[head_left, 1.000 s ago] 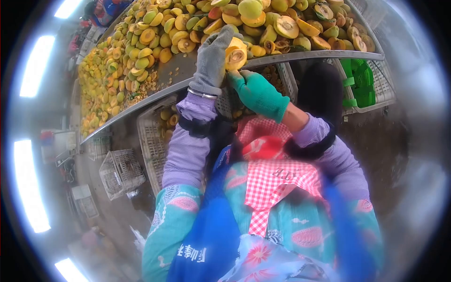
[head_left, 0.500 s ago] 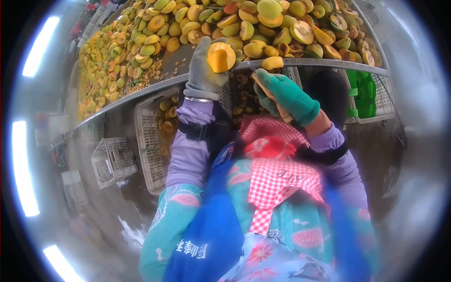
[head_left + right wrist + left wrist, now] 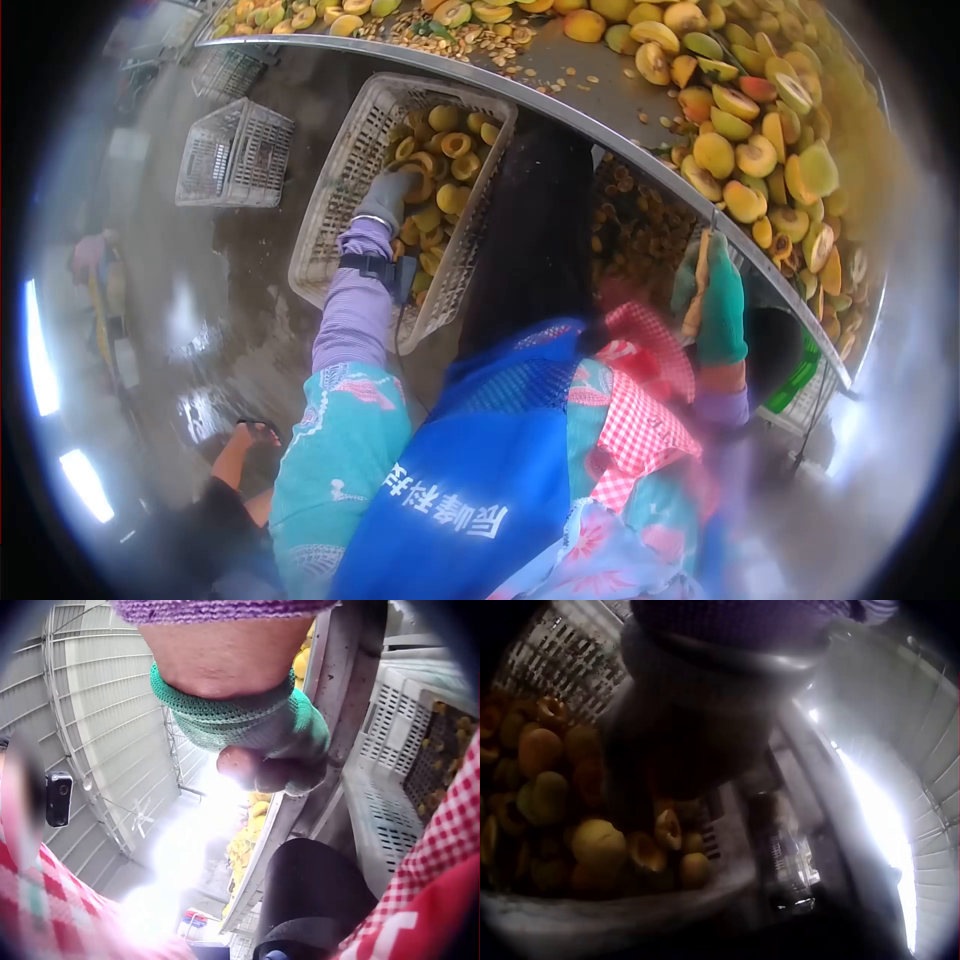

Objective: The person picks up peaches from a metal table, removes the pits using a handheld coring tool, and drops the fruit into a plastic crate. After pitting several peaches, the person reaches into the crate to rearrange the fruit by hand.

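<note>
In the head view the left hand (image 3: 385,195), in a grey glove, reaches down into a pale plastic crate (image 3: 340,150) among halved yellow-orange fruit (image 3: 455,145). A fruit half lies against its fingers, which are largely hidden. The left wrist view shows this hand (image 3: 694,735) as a dark shape over the fruit (image 3: 600,844). At the metal table's edge, the right hand (image 3: 722,310), in a green glove, grips a tool by its wooden handle (image 3: 698,285). The handle's round end (image 3: 238,761) protrudes from the curled right hand (image 3: 277,746) in the right wrist view.
Heaped cut fruit (image 3: 755,150) covers much of the metal table (image 3: 590,65), whose raised rim curves past both arms. Fruit pieces (image 3: 635,225) lie below it. Another crate (image 3: 235,155) stands on the floor at left; someone's leg (image 3: 230,455) shows lower left.
The view has swung left. The left hand has gone from holding a cut fruit half over the table edge down into the crate. The right hand still grips the wooden handle, farther from the left hand.
</note>
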Demonstrator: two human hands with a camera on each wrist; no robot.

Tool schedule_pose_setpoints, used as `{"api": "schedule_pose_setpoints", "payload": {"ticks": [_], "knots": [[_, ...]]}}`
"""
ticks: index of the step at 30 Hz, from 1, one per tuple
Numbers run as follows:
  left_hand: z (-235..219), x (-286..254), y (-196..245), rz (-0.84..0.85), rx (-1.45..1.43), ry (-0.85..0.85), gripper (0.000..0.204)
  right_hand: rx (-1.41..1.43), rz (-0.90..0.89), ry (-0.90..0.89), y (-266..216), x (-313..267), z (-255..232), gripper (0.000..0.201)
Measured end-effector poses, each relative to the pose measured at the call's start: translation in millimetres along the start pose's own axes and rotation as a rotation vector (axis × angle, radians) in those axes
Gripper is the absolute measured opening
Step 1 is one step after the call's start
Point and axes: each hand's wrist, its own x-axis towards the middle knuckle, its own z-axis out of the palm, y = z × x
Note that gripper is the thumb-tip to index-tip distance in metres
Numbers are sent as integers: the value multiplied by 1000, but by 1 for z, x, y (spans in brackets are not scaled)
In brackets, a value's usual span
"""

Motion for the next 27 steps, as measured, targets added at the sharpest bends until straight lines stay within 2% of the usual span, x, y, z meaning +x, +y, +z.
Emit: {"api": "schedule_pose_setpoints", "payload": {"ticks": [2, 3, 4, 6, 7, 10, 11, 12, 13, 15, 16, 17, 18, 21, 22, 23, 24, 25, 26, 27], "knots": [[-1, 20, -20, 90, 295, 12, 40, -47, -33, 70, -3, 4, 6, 44], [11, 30, -13, 123, 325, 15, 41, -34, 18, 142, -8, 4, 13, 44], [23, 40, -5, 154, 282, 33, 41, -18, 69, 215, -12, 5, 19, 43], [56, 48, 30, 215, 123, 87, 41, 16, 63, 313, -8, 11, 18, 42], [71, 53, 43, 296, 138, 97, 41, 28, 55, 344, -8, 15, 19, 42], [84, 52, 56, 449, 270, 164, 37, 18, 28, 348, -13, 10, 16, 40], [84, 38, 64, 261, 71, 85, 37, 15, 23, 333, -13, 9, 14, 40], [81, 48, 42, 362, 69, 109, 37, 12, 25, 313, -15, 8, 13, 40], [75, 57, 17, 520, 152, 223, 37, 15, 30, 284, -17, 9, 13, 40], [52, 30, 14, 356, 43, 263, 36, 9, 43, 214, -17, 7, 11, 40], [31, 1, 29, 263, -103, 233, 36, -40, 11, 154, -19, 0, 14, 41], [19, -22, 40, 178, -242, 212, 35, -448, -359, -11, 1, 24, -14, 44], [2, -41, 46, 140, -251, 253, 35, -792, -792, -42, 21, 47, -41, 47], [-14, -62, 35, 66, -274, 342, 35, 57, -99, -836, -21, 65, -31, 53], [-25, -54, 14, 71, -270, 374, 36, 2, -49, -751, -30, 55, -26, 55], [-49, -44, -15, 300, 129, 486, 34, -47, 6, -668, -39, 47, -20, 58], [-62, -47, -12, 118, 317, 505, 34, -408, -145, -271, -35, 35, -14, 60], [-79, -32, -35, 8, 217, 436, 36, -495, -240, -45, -33, 28, -11, 62], [-86, -40, -21, -91, 207, 402, 37, -583, -306, 193, -32, 21, -8, 65], [-94, -44, -5, -194, 204, 377, 39, -418, -237, 242, -37, 15, 5, 58]]}}
